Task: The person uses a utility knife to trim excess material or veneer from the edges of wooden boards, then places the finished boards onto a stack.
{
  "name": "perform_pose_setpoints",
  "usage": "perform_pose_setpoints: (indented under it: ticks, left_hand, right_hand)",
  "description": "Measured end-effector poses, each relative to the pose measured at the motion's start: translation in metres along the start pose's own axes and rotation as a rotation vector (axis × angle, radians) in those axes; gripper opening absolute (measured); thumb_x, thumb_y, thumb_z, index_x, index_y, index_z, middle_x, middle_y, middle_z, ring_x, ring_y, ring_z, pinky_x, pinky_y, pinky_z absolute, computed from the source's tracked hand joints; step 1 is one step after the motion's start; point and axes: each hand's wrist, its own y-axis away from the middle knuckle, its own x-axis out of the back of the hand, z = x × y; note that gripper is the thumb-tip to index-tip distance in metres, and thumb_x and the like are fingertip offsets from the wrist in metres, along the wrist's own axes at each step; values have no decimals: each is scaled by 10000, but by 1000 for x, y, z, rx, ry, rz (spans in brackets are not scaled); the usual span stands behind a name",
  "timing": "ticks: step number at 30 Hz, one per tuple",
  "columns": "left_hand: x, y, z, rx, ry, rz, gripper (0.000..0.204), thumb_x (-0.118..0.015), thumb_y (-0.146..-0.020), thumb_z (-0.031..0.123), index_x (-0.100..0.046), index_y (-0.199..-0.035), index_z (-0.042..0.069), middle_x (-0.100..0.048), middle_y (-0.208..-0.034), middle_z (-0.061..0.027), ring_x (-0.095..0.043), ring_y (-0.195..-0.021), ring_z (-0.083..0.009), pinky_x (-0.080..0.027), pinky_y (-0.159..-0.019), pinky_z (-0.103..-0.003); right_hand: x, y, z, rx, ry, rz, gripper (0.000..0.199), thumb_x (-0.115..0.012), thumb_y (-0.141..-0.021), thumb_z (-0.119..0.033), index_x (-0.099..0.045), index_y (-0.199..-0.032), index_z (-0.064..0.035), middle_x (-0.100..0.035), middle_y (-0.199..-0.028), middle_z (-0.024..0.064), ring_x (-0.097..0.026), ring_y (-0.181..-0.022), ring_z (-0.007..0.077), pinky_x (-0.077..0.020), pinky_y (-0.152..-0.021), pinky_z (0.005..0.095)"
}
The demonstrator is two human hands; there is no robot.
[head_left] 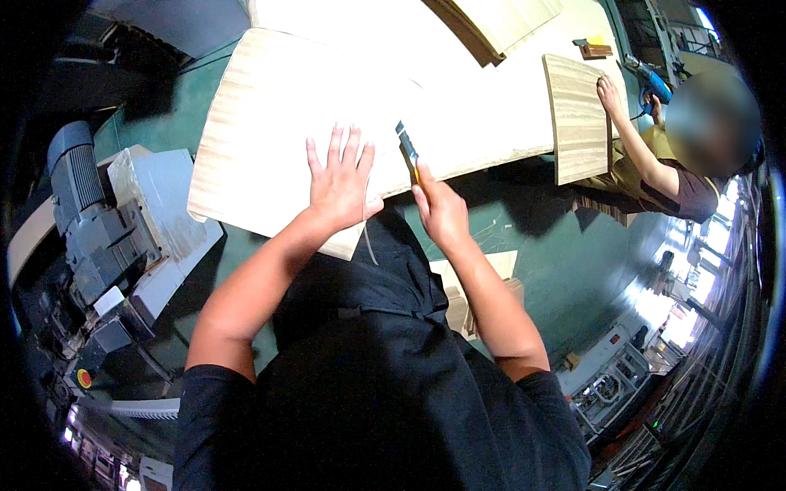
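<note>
My left hand lies flat with its fingers spread on a pale wood-grain panel. One corner of that panel juts over the table's near edge, toward my body. A thin pale strip hangs down beside the left wrist along the panel's edge. My right hand is closed around a utility knife with a dark and yellow handle. Its blade points away from me, raised to the right of the panel, apart from my left hand.
The pale worktable carries another panel at the far side. On the right a co-worker holds a wood-grain panel and a blue heat gun. A grey motor machine stands left; boards lie below the table.
</note>
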Motion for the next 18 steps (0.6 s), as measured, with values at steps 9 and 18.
perform_pose_setpoints:
  ticks: [9,18]
  left_hand:
    - [5,2,3,11,10,-33,1072,-825,-757,579,-439,-1623,79,-189,-1770,-225,-66,-1650,-461,-36,-1228,-806]
    - [5,0,4,23,4,-27,1082,-836,-744,561,-436,-1616,60,-204,-1761,-233,-60,-1650,-456,-23,-1232,-799]
  right_hand:
    - [22,-34,5,-86,95,-93,538,-670,-1046,-287,-563,-1566,-193,-719,-888,206,-720,-818,416,-574,-740,515]
    - [38,-65,18,12,155,-127,557,-614,-1065,-373,-480,-1602,-313,-711,-867,216,-722,-807,448,-578,-722,575]
